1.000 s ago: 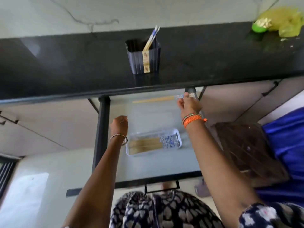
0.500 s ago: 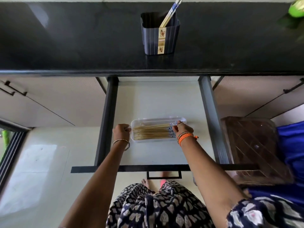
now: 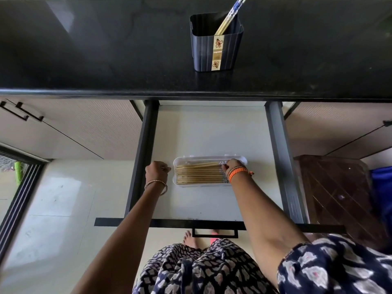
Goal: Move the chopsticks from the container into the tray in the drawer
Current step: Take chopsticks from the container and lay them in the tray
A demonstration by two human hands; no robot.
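A dark ribbed container stands on the black counter, with a pair of blue-topped chopsticks leaning in it. Below, the drawer is pulled open. In it lies a clear tray holding several wooden chopsticks side by side. My right hand rests at the tray's right end, its fingers pinching the patterned tips of the topmost chopsticks, which lie slightly slanted. My left hand is a closed fist just left of the tray, beside the drawer's left rail.
The drawer's dark side rails flank the tray, and its front handle is near my body. A brown wooden box and blue cloth are on the right. Closed cabinet fronts sit on the left.
My right hand carried chopsticks from under the counter's edge down into the tray. The view tilted down, and my left hand stayed beside the tray's left end.
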